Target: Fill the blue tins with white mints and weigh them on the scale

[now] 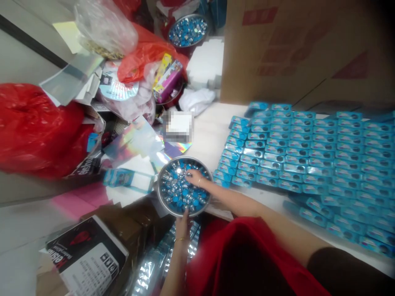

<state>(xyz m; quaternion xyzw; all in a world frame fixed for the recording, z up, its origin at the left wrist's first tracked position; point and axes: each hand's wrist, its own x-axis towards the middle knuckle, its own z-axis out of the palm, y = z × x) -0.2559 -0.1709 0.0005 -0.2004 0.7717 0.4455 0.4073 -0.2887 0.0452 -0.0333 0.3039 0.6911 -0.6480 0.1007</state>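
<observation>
A round metal bowl (160, 193) full of small shiny silver and blue pieces (177, 187) stands near the middle of the view. My right hand (196, 178) reaches in from the right over the pieces, its fingertips pressed together. Whatever lies between those fingertips is too small to make out. At the bowl's near edge, my left hand (183, 222) grips the rim, with part of its fingers hidden. Rows of blue packs (299, 150) cover the white table (207, 131) to the right of the bowl.
Shiny sheets (132, 137) and a blue box (128, 179) lie left of the bowl. Red bags (37, 127) fill the far left. A second bowl of pieces (188, 31) is at the back. A large carton (296, 53) stands behind the packs; a black-and-white box (89, 250) sits lower left.
</observation>
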